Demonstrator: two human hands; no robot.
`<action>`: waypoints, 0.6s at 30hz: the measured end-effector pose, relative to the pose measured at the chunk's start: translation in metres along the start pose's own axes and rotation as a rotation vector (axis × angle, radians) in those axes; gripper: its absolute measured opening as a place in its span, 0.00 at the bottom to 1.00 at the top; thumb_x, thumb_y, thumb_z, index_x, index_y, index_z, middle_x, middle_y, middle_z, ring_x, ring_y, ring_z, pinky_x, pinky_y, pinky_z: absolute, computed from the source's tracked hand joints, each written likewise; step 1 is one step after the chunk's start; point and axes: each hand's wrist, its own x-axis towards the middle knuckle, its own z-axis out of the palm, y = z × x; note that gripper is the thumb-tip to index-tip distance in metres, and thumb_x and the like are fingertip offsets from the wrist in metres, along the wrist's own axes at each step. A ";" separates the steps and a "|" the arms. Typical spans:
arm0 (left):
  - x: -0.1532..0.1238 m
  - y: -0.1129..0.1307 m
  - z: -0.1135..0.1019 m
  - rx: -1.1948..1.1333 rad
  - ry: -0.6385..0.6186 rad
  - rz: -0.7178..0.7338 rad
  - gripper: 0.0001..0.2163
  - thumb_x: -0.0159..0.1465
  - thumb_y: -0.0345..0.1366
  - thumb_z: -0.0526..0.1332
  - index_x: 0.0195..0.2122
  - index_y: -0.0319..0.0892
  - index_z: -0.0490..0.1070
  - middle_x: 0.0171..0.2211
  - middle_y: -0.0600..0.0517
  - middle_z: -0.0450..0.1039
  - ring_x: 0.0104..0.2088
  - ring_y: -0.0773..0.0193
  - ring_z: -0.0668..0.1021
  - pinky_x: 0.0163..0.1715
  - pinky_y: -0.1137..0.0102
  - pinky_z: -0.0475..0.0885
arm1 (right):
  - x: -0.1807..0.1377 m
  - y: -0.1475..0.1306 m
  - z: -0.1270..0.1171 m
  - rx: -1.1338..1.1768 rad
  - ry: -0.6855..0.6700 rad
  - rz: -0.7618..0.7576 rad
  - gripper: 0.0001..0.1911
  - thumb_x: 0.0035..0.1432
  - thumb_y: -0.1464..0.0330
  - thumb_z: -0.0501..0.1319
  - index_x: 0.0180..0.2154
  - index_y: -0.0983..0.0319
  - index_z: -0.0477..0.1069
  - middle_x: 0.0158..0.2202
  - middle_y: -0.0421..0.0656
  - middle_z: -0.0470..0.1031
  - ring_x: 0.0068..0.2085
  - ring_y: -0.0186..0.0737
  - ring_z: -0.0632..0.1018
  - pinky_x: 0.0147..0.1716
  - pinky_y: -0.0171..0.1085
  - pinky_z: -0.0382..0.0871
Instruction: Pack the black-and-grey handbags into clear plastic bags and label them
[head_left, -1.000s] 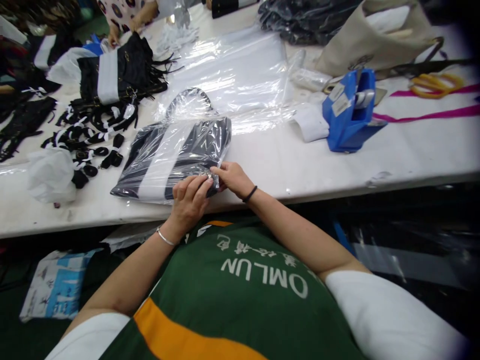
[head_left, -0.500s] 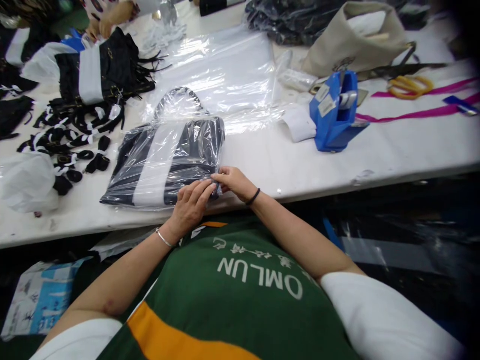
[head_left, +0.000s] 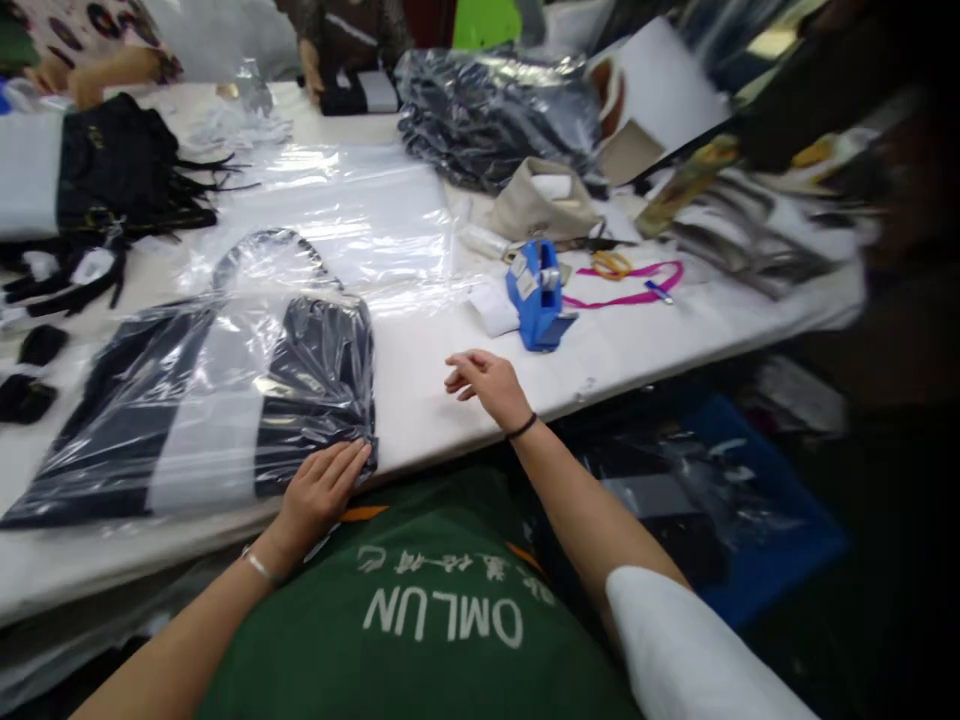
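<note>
Head view is showing one wrapped dark bag lying on the white table, left of the blue tape dispenser and nearer the person. The left hand is resting flat, fingers extended close together, on the bag's near corner toward the dispenser; it is probably pinning the film so the plastic is not lifting. The right hand is hovering apart from the left, just short of the dispenser on its left side, fingers loosely bent and apparently gripping nothing. The dispenser is standing near that hand, likely for easy reach. Left of and beyond it, clear plastic sheets are lying flat, presumably to avoid creasing; they are overlapping too much to count.

Counting the rest, one pale band is crossing the wrapped bag. Right of the dispenser, one pair of orange-handled scissors and one pink strip are lying; beyond it, one beige bag is standing. Far left of it, one black fringed bag is lying.
</note>
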 end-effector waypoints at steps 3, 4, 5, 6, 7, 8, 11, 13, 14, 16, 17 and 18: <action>-0.004 -0.004 0.007 -0.003 0.029 0.002 0.31 0.67 0.25 0.57 0.71 0.43 0.54 0.57 0.44 0.75 0.52 0.54 0.79 0.53 0.60 0.71 | 0.030 -0.012 -0.085 -0.138 0.618 -0.226 0.19 0.64 0.53 0.57 0.42 0.63 0.72 0.28 0.39 0.75 0.27 0.32 0.75 0.27 0.30 0.70; -0.005 -0.005 0.009 -0.004 0.040 0.007 0.32 0.67 0.25 0.57 0.72 0.44 0.53 0.57 0.45 0.75 0.51 0.53 0.79 0.53 0.60 0.71 | 0.040 -0.014 -0.111 -0.221 0.781 -0.265 0.18 0.65 0.55 0.56 0.43 0.63 0.71 0.30 0.40 0.76 0.30 0.33 0.75 0.31 0.31 0.70; -0.005 -0.006 0.010 -0.006 0.051 0.011 0.32 0.67 0.25 0.58 0.72 0.45 0.53 0.56 0.45 0.75 0.51 0.53 0.80 0.53 0.60 0.71 | 0.050 -0.015 -0.133 -0.313 0.878 -0.268 0.17 0.65 0.56 0.56 0.42 0.64 0.72 0.33 0.42 0.77 0.33 0.34 0.75 0.35 0.32 0.70; -0.004 -0.006 0.010 -0.006 0.059 0.015 0.33 0.67 0.26 0.58 0.72 0.45 0.52 0.56 0.46 0.75 0.50 0.53 0.80 0.52 0.60 0.71 | 0.060 -0.016 -0.150 -0.400 0.900 -0.232 0.16 0.65 0.58 0.56 0.40 0.64 0.73 0.35 0.45 0.78 0.36 0.36 0.76 0.40 0.33 0.70; -0.003 -0.006 0.010 -0.004 0.063 0.016 0.33 0.67 0.26 0.58 0.72 0.46 0.52 0.56 0.46 0.76 0.50 0.53 0.80 0.51 0.60 0.71 | 0.070 -0.015 -0.163 -0.461 0.860 -0.171 0.15 0.64 0.59 0.57 0.37 0.65 0.74 0.35 0.47 0.79 0.38 0.38 0.76 0.43 0.35 0.69; -0.002 -0.005 0.009 -0.002 0.063 0.014 0.33 0.67 0.26 0.58 0.72 0.46 0.52 0.56 0.47 0.76 0.50 0.54 0.80 0.50 0.60 0.72 | 0.079 -0.014 -0.170 -0.489 0.783 -0.104 0.16 0.64 0.60 0.57 0.34 0.65 0.74 0.35 0.48 0.79 0.39 0.39 0.77 0.44 0.36 0.68; 0.000 -0.003 0.007 0.004 0.058 -0.005 0.33 0.67 0.26 0.59 0.72 0.47 0.52 0.56 0.47 0.76 0.50 0.54 0.80 0.50 0.60 0.71 | 0.095 -0.011 -0.171 -0.428 0.600 0.013 0.18 0.65 0.61 0.55 0.32 0.67 0.76 0.32 0.50 0.80 0.36 0.39 0.77 0.42 0.36 0.69; -0.001 -0.002 0.007 0.002 0.060 -0.014 0.33 0.67 0.26 0.59 0.72 0.47 0.52 0.56 0.47 0.76 0.50 0.53 0.80 0.50 0.60 0.70 | 0.093 -0.011 -0.165 -0.375 0.617 -0.024 0.19 0.65 0.61 0.53 0.36 0.68 0.77 0.31 0.49 0.80 0.33 0.37 0.77 0.40 0.35 0.69; -0.001 -0.002 0.008 0.000 0.064 -0.017 0.33 0.67 0.27 0.59 0.72 0.47 0.52 0.56 0.48 0.76 0.50 0.53 0.80 0.50 0.60 0.70 | 0.087 -0.010 -0.162 -0.364 0.653 -0.068 0.19 0.64 0.61 0.54 0.37 0.68 0.77 0.31 0.48 0.80 0.33 0.37 0.77 0.39 0.35 0.70; -0.003 -0.003 0.010 -0.006 0.066 -0.018 0.33 0.67 0.26 0.60 0.72 0.47 0.52 0.56 0.48 0.76 0.50 0.53 0.80 0.50 0.60 0.70 | 0.070 -0.005 -0.158 -0.347 0.757 -0.175 0.19 0.62 0.58 0.57 0.36 0.67 0.77 0.30 0.46 0.79 0.33 0.37 0.77 0.39 0.34 0.70; -0.003 -0.003 0.010 -0.009 0.062 -0.018 0.33 0.67 0.26 0.60 0.72 0.47 0.52 0.56 0.47 0.76 0.50 0.54 0.80 0.50 0.60 0.70 | 0.060 -0.001 -0.157 -0.337 0.800 -0.212 0.19 0.61 0.57 0.59 0.36 0.67 0.77 0.29 0.45 0.79 0.33 0.37 0.77 0.39 0.35 0.70; -0.004 -0.003 0.011 -0.012 0.058 -0.019 0.33 0.67 0.26 0.60 0.72 0.47 0.53 0.56 0.47 0.75 0.50 0.54 0.80 0.50 0.60 0.71 | 0.051 0.006 -0.156 -0.322 0.818 -0.219 0.19 0.59 0.55 0.60 0.36 0.66 0.77 0.29 0.44 0.78 0.33 0.37 0.77 0.38 0.35 0.70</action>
